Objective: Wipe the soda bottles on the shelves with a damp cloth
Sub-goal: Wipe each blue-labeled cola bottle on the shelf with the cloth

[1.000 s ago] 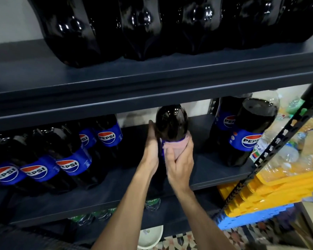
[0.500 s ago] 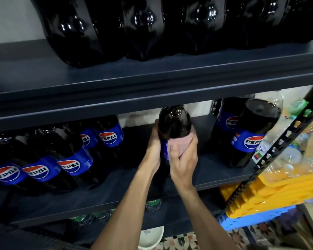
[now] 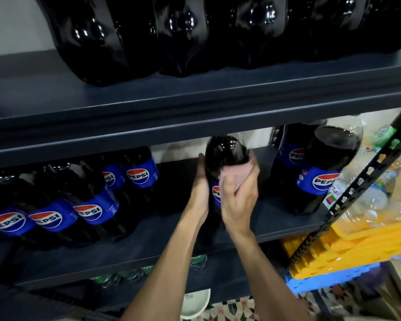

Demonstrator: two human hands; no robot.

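Here the bottle stands upright, top up. Left hand grips its side; right hand clutches the cloth against it.

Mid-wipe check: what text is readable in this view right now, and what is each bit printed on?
"PEPSI": labels of the left bottles on the middle shelf.
"PEPSI": front right bottle, last letter at the post.
"PE": held bottle, the rest behind the right hand and cloth.
Labels' fine print, package behind the post: too small to read.
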